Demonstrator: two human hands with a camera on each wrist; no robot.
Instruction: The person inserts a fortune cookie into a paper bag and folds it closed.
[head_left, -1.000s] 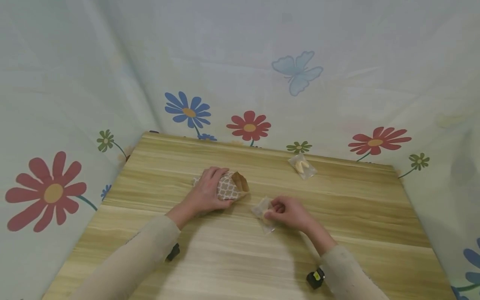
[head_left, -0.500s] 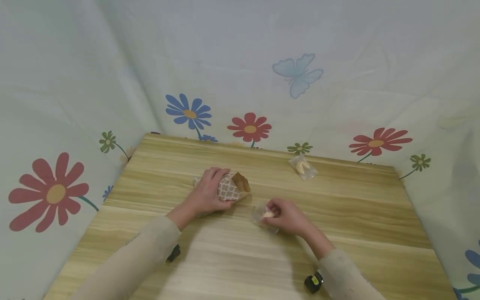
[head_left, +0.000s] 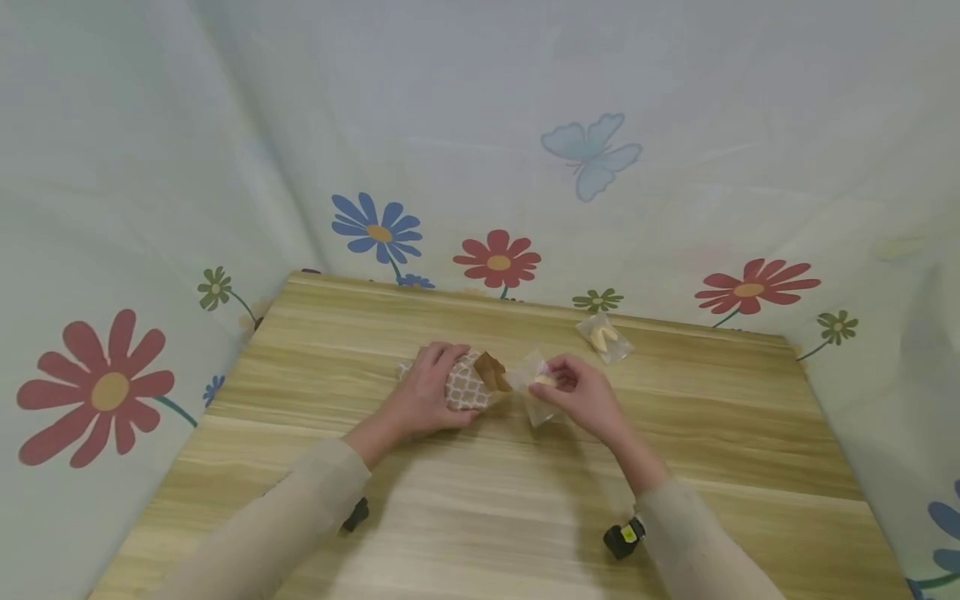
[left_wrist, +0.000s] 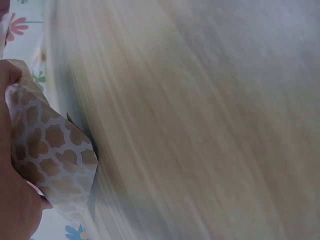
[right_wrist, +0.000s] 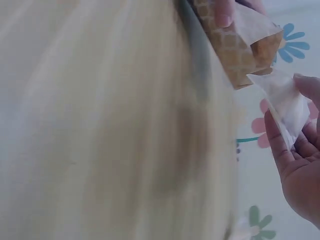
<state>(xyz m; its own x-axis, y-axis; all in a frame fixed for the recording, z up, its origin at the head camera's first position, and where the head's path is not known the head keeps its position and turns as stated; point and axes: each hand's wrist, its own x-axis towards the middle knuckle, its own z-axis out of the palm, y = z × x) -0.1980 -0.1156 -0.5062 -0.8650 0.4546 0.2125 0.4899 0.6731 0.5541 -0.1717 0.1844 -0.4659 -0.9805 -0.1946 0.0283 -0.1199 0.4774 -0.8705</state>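
Note:
My left hand (head_left: pixel 427 392) grips a brown paper bag (head_left: pixel 467 382) with a white lattice pattern, lying on its side with its mouth toward the right. In the left wrist view, the thumb and fingers wrap around the bag (left_wrist: pixel 52 150). Close to that mouth, my right hand (head_left: pixel 585 396) pinches a fortune cookie in a clear wrapper (head_left: pixel 536 412); the fingers partly cover the cookie. The right wrist view shows the wrapper (right_wrist: pixel 285 100) between thumb and fingers, right at the bag's opening (right_wrist: pixel 267 50). Whether wrapper and bag touch is hard to tell.
A second wrapped fortune cookie (head_left: pixel 603 336) lies near the back edge of the wooden table (head_left: pixel 712 433). Behind the table hangs a pale cloth (head_left: pixel 450 108) with printed flowers and a butterfly. Black wrist cameras (head_left: pixel 622 540) sit under both forearms.
My right hand has lifted the wrapped cookie and carried it up and left to the bag's mouth. The left hand has shifted slightly right with the bag.

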